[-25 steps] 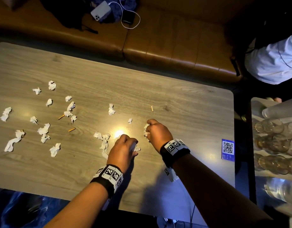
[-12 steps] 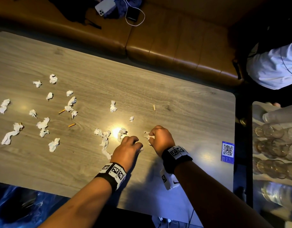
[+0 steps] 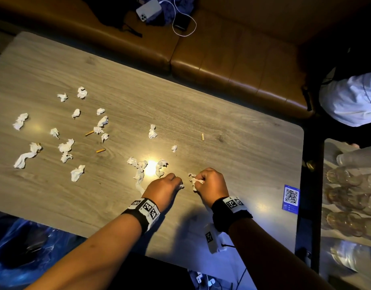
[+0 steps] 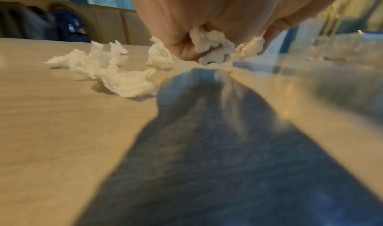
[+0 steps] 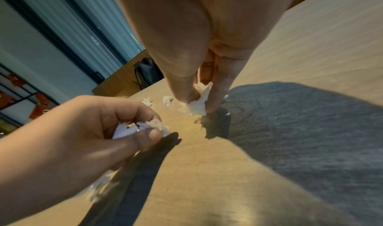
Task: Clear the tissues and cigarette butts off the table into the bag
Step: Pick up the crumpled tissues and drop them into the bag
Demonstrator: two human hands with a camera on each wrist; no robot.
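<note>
crumpled tissue (image 3: 194, 181) pinched in right hand (image 3: 211, 185) just above the table (image 3: 232, 126); another wad (image 4: 211, 49) clenched in left hand (image 3: 163, 189). more tissues (image 3: 65, 146) and cigarette butts (image 3: 100, 151) scattered leftward; blue bag (image 3: 19, 248) below the near edge.

Tissues (image 3: 65, 146) lie scattered on the table (image 3: 232, 164), left of both hands.

Before me, the wood-grain bench (image 3: 222, 97) carries scattered crumpled tissues (image 3: 77, 173), three cigarette butts (image 3: 100, 151) and a blue QR card (image 3: 291, 199) at its right edge.
</note>
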